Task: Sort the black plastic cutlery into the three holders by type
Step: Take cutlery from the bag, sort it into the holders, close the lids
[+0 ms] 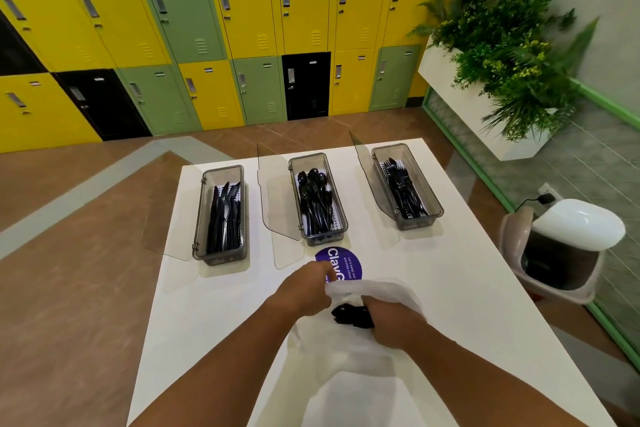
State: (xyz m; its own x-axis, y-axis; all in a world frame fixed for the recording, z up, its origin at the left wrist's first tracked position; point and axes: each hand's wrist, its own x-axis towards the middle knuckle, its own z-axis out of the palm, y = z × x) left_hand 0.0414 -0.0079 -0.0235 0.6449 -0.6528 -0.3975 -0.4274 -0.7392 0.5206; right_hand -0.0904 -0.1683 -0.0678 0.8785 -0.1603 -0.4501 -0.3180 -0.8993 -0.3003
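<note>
Two hands at the white bag [346, 392]; cutlery mostly hidden.
Right hand [394, 326] curls its fingers round a black cutlery bundle [349, 315] in the bag mouth, types unreadable, long axis crosswise; left hand [304, 291] pinches the bag rim.

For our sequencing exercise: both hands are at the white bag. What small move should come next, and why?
Probably draw the right hand out of the white bag with the black cutlery it grips; the left hand holds the bag's mouth open, and the three holders ahead stand open.
</note>
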